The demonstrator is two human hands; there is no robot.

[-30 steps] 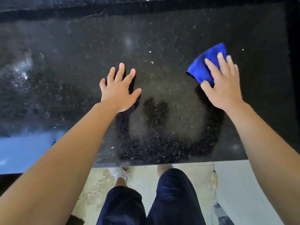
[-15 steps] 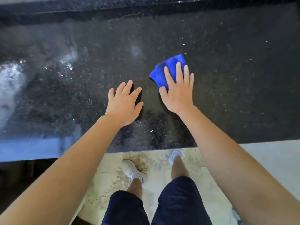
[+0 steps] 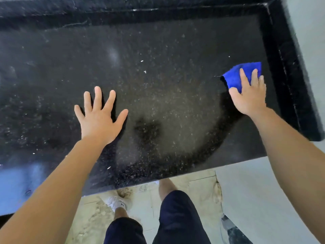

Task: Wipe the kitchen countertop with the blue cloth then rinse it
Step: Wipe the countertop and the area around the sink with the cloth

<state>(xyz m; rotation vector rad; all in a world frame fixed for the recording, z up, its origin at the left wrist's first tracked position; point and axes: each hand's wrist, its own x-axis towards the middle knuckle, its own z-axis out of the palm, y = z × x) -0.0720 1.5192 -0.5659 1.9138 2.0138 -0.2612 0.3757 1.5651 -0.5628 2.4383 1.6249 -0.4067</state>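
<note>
while spread on speckled countertop [image 3: 158, 50], left fingers [image 3: 97, 97]; right fingers [image 3: 244, 78] straight atop blue cloth [image 3: 232, 80]

Pale wall [image 3: 309, 25] at right; beige, stained floor tiles [image 3: 198, 189] below.

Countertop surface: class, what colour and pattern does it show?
The countertop is black with fine pale speckles, like polished granite; the head view shows it.

A kitchen: black speckled stone countertop [image 3: 158, 67] (raised back edge), tiled floor [image 3: 193, 184].
</note>
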